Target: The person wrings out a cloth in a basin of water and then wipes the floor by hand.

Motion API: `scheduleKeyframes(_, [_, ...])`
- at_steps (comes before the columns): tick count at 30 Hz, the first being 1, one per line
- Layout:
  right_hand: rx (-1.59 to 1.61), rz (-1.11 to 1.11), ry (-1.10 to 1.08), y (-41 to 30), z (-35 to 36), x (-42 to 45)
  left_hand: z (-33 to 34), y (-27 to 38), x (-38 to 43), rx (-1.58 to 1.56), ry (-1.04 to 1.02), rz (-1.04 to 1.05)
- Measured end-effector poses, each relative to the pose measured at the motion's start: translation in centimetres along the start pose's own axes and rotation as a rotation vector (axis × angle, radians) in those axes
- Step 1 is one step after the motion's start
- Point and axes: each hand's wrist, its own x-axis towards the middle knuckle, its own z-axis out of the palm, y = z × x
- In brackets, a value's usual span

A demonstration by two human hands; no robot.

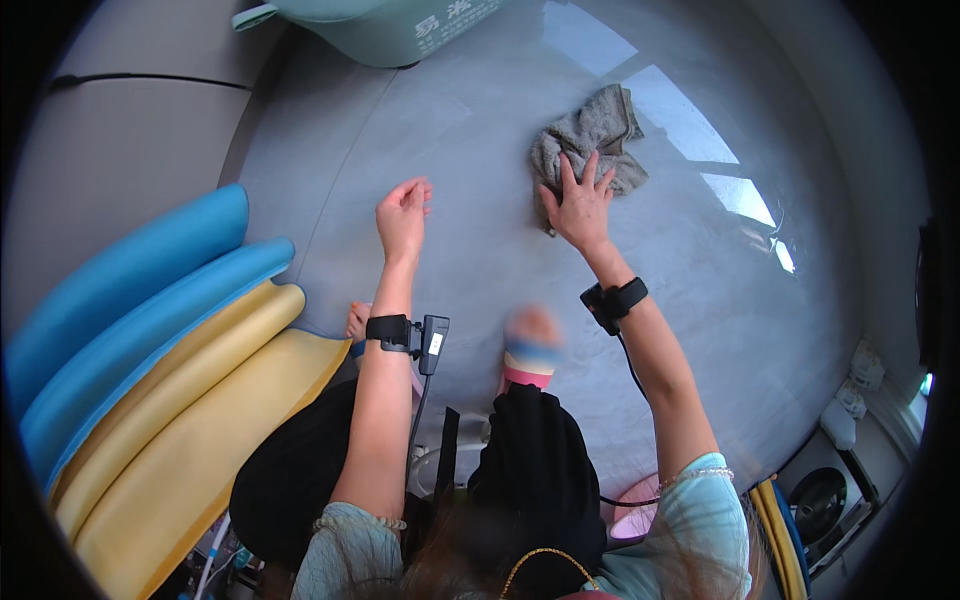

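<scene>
A crumpled grey-brown terry cloth [589, 142] lies on the smooth grey floor [465, 247]. Spread over its lower part is my right hand [582, 204], with the fingers apart and the palm down. My left hand [403, 214] hangs to the left of the cloth, its fingers curled in and nothing seen in it. Each forearm wears a black strap with a small device and a cable. My foot [534, 330] in a banded sandal shows blurred below the hands, and part of the other foot [358, 319] is beside my left forearm.
Blue [150, 262] and yellow [217, 435] padded mats stand curved at the left. A pale green plastic tub [367, 30] is at the top, beside a grey cabinet [142, 135]. A pink object [636, 506] lies near my right elbow. Light glares off the floor at the right.
</scene>
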Motion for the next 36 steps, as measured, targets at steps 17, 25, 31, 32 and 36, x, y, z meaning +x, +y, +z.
scheduleKeyframes(17, [-0.114, -0.072, -0.131, 2.1, -0.5, 0.1, -1.3, 28.0, -5.1, 0.876, -0.640, 0.383])
scheduleKeyframes(25, [-0.065, -0.073, -0.105, 2.2, -1.5, -0.1, 0.9, 32.5, -6.2, 0.989, -0.745, 0.713])
scheduleKeyframes(31, [-0.065, -0.103, -0.018, 2.0, -1.3, -1.0, 2.5, 17.5, 3.5, 1.028, -0.510, 0.675])
scheduleKeyframes(32, [-0.056, -0.104, 0.003, 2.1, -1.4, -0.8, 3.2, 16.0, 4.7, 1.004, -0.489, 0.656])
scheduleKeyframes(36, [-0.022, -0.107, 0.013, 1.6, -2.3, -1.3, 4.4, 11.2, 8.5, 1.016, -0.379, 0.710])
